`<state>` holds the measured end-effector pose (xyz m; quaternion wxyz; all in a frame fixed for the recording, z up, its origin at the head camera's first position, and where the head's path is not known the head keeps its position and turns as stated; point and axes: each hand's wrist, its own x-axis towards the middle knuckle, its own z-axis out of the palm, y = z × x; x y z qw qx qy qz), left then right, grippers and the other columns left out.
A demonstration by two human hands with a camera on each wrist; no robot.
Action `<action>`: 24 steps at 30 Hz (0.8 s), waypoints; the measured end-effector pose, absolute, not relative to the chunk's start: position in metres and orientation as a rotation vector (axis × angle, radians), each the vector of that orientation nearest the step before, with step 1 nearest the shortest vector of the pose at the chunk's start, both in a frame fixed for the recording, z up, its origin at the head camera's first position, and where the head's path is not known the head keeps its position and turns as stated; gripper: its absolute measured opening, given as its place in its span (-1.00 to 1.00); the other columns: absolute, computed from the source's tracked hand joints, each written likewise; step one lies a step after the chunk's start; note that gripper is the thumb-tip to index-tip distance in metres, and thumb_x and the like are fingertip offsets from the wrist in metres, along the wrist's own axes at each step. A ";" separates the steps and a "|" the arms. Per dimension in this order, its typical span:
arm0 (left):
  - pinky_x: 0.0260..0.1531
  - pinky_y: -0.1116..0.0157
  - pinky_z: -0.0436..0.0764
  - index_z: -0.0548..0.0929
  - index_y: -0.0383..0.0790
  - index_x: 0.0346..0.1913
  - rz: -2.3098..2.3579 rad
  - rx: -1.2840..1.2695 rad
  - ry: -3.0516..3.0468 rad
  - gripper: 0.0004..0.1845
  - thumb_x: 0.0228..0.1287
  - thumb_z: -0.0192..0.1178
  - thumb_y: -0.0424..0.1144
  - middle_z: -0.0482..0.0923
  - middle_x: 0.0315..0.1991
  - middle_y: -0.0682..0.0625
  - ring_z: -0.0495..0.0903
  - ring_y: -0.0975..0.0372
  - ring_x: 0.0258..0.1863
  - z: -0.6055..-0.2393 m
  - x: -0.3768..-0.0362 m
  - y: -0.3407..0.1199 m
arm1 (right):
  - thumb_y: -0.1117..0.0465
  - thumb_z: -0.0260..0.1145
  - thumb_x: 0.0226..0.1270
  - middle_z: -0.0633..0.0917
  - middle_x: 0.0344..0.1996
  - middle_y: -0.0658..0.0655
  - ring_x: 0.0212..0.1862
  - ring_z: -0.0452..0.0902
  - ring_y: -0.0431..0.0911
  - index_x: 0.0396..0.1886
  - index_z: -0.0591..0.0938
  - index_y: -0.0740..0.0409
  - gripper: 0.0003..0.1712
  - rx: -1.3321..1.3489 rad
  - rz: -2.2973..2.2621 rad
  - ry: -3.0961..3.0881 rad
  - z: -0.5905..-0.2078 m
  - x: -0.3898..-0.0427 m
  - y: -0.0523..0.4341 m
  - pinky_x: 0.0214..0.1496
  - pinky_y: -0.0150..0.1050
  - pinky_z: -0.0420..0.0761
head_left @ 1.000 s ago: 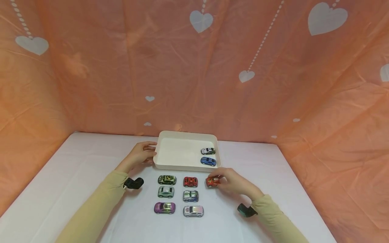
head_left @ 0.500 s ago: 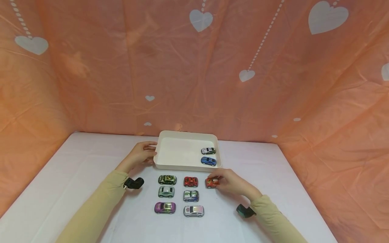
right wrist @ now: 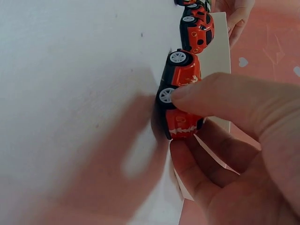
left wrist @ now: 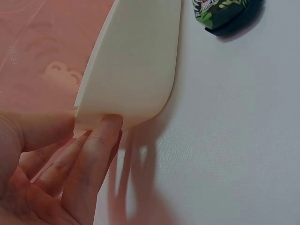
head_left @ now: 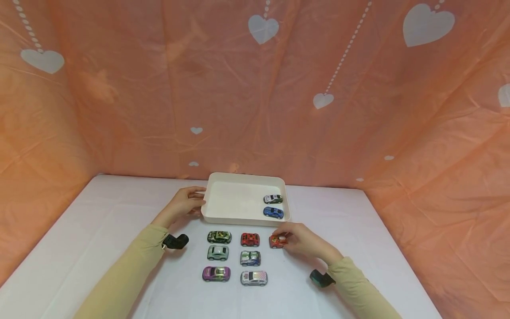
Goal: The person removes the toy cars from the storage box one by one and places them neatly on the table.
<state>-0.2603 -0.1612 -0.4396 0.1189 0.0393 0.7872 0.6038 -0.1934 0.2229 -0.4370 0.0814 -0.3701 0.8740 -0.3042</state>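
Observation:
My left hand (head_left: 181, 205) is at the left end of a white rectangular tray (head_left: 223, 220). The left wrist view shows one fingertip on the tray's outer wall (left wrist: 131, 61) and a thicker digit at the rim, its tip partly hidden. With thumb and fingers, my right hand (head_left: 306, 241) pinches a red toy car (head_left: 276, 241) low at the table, in front of the tray's right corner. Its wheels show in the right wrist view, beside my thumb (right wrist: 220, 96). Inside the tray, at its right end, sit a white patterned toy car (head_left: 272, 199) and a blue one (head_left: 273, 212).
Two columns of toy cars stand before the tray: green camouflage (head_left: 219, 237), pale green (head_left: 218, 253) and purple (head_left: 216, 274) on the left; red spotted (head_left: 250, 239), silver-blue (head_left: 250, 258) and white-pink (head_left: 254, 278) on the right. An orange cloth (head_left: 159, 88) hangs behind the table.
Between one second and half a second ago, my right hand shifts very slightly left with the red toy car. My left hand stays at the tray, and the other cars keep their places.

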 end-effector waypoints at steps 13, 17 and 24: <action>-0.38 0.22 0.67 0.31 -0.43 0.33 1.756 0.084 2.307 -0.46 0.31 0.15 -0.42 0.43 0.15 -0.40 0.65 0.12 -0.28 -0.441 -0.261 -0.161 | 0.46 0.33 0.19 0.66 -0.06 0.18 -0.03 0.56 0.07 0.04 0.60 0.30 -0.62 -1.120 -0.891 2.646 -0.408 -0.199 0.227 0.04 -0.05 0.55; -0.38 0.22 0.67 0.31 -0.43 0.33 1.757 0.084 2.307 -0.46 0.31 0.15 -0.42 0.43 0.15 -0.40 0.65 0.12 -0.29 -0.440 -0.261 -0.161 | 0.44 0.34 0.19 0.65 -0.03 0.17 0.00 0.54 0.09 0.06 0.59 0.29 -0.60 -1.123 -0.884 2.665 -0.397 -0.206 0.228 0.05 -0.06 0.54; -0.38 0.21 0.67 0.31 -0.45 0.32 1.756 0.097 2.307 -0.46 0.31 0.15 -0.42 0.43 0.14 -0.42 0.65 0.12 -0.28 -0.439 -0.261 -0.160 | 0.42 0.35 0.18 0.65 -0.02 0.17 0.04 0.52 0.06 0.05 0.59 0.31 -0.61 -1.137 -0.865 2.714 -0.380 -0.223 0.225 0.09 -0.04 0.52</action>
